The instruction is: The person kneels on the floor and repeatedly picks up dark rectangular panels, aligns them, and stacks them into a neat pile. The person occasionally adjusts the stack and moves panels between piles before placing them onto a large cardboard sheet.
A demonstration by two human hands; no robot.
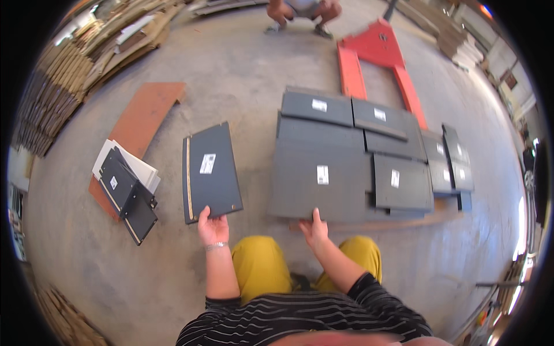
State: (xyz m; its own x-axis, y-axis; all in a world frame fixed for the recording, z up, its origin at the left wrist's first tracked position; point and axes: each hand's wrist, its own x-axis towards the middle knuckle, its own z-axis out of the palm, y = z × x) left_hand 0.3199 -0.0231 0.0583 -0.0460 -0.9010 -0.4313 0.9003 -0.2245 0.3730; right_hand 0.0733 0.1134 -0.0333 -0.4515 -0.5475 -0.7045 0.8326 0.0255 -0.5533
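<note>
My left hand [213, 226] grips the near edge of a dark grey panel [216, 181], thumb on top and fingers underneath. That panel has a white label, a pale strip along its left side and small fittings near its corners. My right hand [315, 230] is closed on the near edge of a larger dark grey panel [297, 184], which also bears a white label. This larger panel lies over the front left of a low load of stacked dark panels [403, 183]. Whether the left panel touches the floor, I cannot tell.
On the left, a brown board [141, 118] carries white pieces [151, 175] and smaller dark panels [124, 187]. A red pallet jack [375, 46] stands behind the load. Beyond, a person [303, 8] squats. Stacked boards [55, 86] line the far left.
</note>
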